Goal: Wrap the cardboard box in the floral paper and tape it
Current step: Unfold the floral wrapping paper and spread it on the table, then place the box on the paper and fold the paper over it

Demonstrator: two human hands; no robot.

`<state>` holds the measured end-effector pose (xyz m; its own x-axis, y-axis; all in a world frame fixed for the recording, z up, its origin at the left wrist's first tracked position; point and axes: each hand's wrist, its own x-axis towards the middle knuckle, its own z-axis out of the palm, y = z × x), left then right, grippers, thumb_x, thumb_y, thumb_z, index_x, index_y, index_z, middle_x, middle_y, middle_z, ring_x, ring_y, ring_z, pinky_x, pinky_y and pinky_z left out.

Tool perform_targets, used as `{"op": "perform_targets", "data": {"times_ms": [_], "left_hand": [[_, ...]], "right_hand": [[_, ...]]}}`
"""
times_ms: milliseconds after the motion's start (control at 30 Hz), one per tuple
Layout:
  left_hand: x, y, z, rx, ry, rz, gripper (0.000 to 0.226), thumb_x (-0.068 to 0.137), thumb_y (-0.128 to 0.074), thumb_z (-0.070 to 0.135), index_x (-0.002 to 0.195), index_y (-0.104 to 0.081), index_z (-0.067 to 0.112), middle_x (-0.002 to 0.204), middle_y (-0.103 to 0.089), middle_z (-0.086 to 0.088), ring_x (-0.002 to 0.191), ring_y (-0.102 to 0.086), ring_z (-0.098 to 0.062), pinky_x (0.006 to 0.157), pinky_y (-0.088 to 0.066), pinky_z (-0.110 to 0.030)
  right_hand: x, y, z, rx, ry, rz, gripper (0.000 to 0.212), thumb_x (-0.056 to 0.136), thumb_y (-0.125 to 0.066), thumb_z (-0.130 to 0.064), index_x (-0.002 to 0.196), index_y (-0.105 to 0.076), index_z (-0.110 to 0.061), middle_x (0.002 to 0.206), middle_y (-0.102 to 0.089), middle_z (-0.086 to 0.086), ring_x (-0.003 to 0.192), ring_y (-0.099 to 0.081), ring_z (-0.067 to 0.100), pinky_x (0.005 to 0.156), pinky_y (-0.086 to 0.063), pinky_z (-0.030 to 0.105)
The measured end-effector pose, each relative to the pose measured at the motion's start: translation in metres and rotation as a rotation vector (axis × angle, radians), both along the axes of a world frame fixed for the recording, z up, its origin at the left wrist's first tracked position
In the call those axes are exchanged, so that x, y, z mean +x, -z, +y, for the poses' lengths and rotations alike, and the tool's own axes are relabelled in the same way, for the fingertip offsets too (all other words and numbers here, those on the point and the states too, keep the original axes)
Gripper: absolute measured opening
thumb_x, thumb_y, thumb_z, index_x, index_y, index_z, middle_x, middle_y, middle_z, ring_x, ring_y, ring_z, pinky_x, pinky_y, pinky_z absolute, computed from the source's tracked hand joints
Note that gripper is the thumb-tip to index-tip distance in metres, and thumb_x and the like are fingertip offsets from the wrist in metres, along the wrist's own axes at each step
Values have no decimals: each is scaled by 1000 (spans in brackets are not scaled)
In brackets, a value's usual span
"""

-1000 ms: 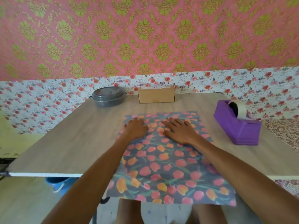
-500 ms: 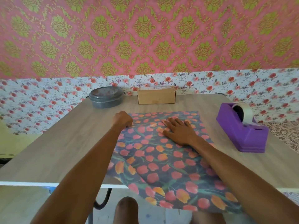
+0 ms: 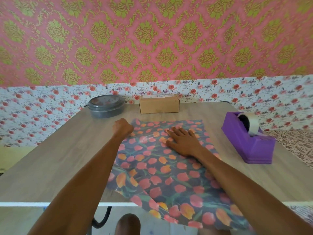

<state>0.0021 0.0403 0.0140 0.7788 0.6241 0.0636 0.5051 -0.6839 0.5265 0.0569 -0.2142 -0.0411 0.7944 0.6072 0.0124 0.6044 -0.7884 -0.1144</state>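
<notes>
A glossy sheet of floral paper (image 3: pixel 169 167), dark with pink and orange tulips, lies on the pale wood-grain table (image 3: pixel 50 158), its near end hanging off the near edge. The right hand (image 3: pixel 183 141) rests flat on the far half, fingers straight and spread, gripping nothing, just pressing down. The left hand (image 3: pixel 123 128) is curled into a fist at the sheet's far left corner. Its fingertips are hidden, so I cannot tell whether it has the corner nipped. The small plain brown cardboard box (image 3: pixel 159 104), an oblong with a white label on top, sits at the far edge by the wall, just beyond the paper and not touching it.

To my eye this is squaring and flattening the sheet before the box goes on. The flat palm should anchor it while the corner is drawn gently, since thin slick paper slides and creases easily; a fold shows near the left edge. A purple plastic tape dispenser (image 3: pixel 247 141) stands at the right, a round grey lidded container (image 3: pixel 105 106) far left
</notes>
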Motion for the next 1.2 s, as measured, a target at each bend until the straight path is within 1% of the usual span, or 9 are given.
{"op": "perform_targets", "data": {"times_ms": [167, 267, 367, 533, 667, 767, 933, 1033, 1200], "left_hand": [[11, -24, 2, -8, 14, -260, 25, 90, -55, 9, 100, -67, -10, 103, -67, -26, 100, -63, -42, 74, -46, -38], [18, -26, 0, 100, 50, -260, 44, 89, -57, 2, 130, -47, -10, 123, -55, -29, 115, -54, -45, 92, -45, -45], [22, -20, 4, 280, 71, -114, 77, 81, -69, 2, 144, -24, -4, 138, -35, -27, 128, -38, -45, 107, -36, -47], [29, -25, -17, 548, 426, 182, 60, 89, -66, 25, 139, -38, 7, 141, -39, -17, 127, -43, -35, 101, -44, -46], [33, -11, -34, 372, 703, 654, 88, 86, -58, 64, 153, -20, 24, 158, -20, -9, 139, -33, -35, 113, -31, -51], [32, -12, -36, 371, 669, 655, 85, 88, -57, 62, 154, -21, 22, 156, -27, -9, 137, -38, -33, 109, -35, -44], [49, -8, -26, 281, 484, 364, 46, 98, -54, 33, 132, -52, 2, 135, -56, -16, 118, -56, -29, 90, -43, -32], [62, 3, -16, 224, 290, 315, 50, 94, -55, 40, 129, -54, 4, 135, -54, -17, 118, -54, -33, 98, -45, -38], [89, 1, -12, 289, 66, 364, 51, 92, -51, 18, 140, -46, 3, 154, -25, -23, 133, -39, -40, 102, -44, -47]], "right_hand": [[3, 0, -1, -10, -11, -6, 67, 99, -19, -66, 157, -7, -38, 166, -2, -5, 153, -1, 20, 121, -2, 52], [8, -2, 2, -7, -12, -7, 68, 98, -19, -68, 157, -8, -37, 166, -4, -5, 153, -2, 21, 120, -3, 52], [17, -4, 5, 1, -4, 2, 69, 97, -20, -69, 157, -11, -36, 166, -5, -4, 153, -3, 22, 120, -3, 53], [41, -3, 7, 4, -22, 2, 69, 97, -21, -69, 157, -12, -36, 166, -5, -5, 153, -4, 21, 119, -7, 54], [54, 1, 6, 15, -35, -7, 70, 95, -18, -73, 156, -11, -40, 166, -7, -6, 152, -7, 21, 119, -9, 54], [56, 0, 6, 21, -40, 25, 70, 94, -22, -73, 156, -14, -39, 165, -11, -6, 152, -10, 21, 119, -11, 53], [68, -20, 11, 376, 32, 46, 46, 89, -63, -44, 130, -62, -22, 132, -62, 1, 122, -58, 22, 96, -47, 35], [87, -35, 23, 553, 153, 46, 53, 88, -68, -32, 136, -54, -14, 137, -56, 7, 121, -56, 24, 98, -47, 36], [128, -45, 44, 595, 282, 230, 87, 87, -71, -42, 153, -20, -16, 145, -35, 17, 126, -48, 33, 97, -45, 37]]}}
